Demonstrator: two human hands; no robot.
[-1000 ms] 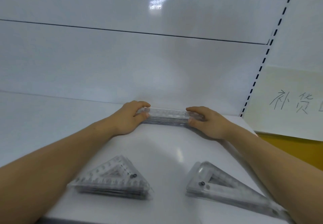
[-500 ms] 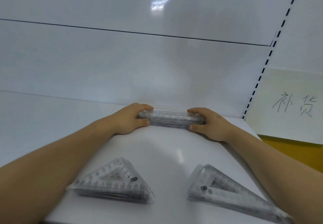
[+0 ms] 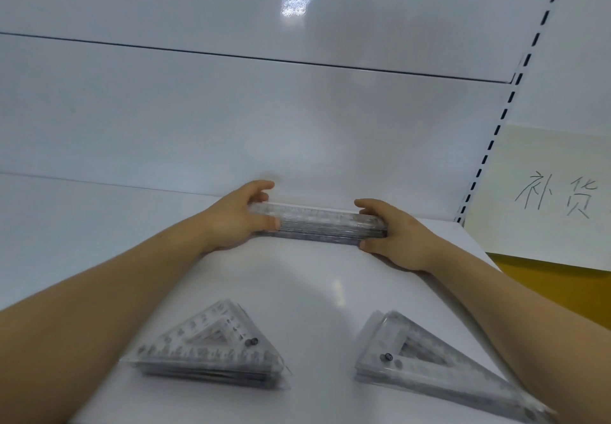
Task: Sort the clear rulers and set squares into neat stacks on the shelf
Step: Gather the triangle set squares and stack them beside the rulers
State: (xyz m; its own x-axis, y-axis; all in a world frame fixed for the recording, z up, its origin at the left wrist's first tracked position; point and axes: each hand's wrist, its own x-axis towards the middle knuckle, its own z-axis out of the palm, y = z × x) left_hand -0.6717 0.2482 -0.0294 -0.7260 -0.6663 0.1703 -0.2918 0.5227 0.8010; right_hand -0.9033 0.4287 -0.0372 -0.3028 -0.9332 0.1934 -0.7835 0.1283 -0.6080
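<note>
**Two hands, one slippery stack of rulers**

Both my hands are clamped on the ends of the ruler stack [image 3: 317,225] at the back of the shelf [image 3: 330,278], close to the rear panel [image 3: 231,119]. My left hand [image 3: 236,217] wraps the left end, thumb in front and fingers over the top; my right hand [image 3: 395,238] does the same at the right end. Each grip is closed on the stack, squeezing it lengthwise.

The rulers are smooth clear plastic, so I judge the main risk is that they slide on one another. If I press unevenly, the middle could bow or fan out, and the edges would go ragged. Letting go abruptly could also let the top ones skate off.

Nearer me lie two finished piles: the broad set squares [image 3: 211,351] on my left and the narrow set squares [image 3: 439,370] on my right, the latter close to the shelf's front corner. Drawing my forearms back carelessly could brush either pile and knock it out of line.
</note>
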